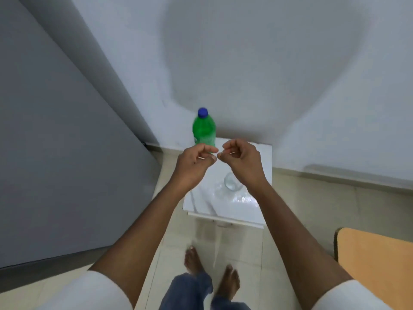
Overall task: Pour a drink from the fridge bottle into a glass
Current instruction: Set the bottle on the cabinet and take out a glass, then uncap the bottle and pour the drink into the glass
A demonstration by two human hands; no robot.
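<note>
your left hand (196,157) and right hand (240,157) hover loosely curled, empty, near the capped bottle (203,129); the glass (232,181) beside it looks unfilled, so pouring remains.

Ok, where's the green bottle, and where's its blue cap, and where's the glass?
green bottle (203,130): head view, on its green upper body.
blue cap (203,112): head view, on top of the cap.
glass (231,183): head view, on its clear rim, beside the right wrist.

White short sleeves (93,289), blue jeans (190,291), bare feet (194,260).
</note>
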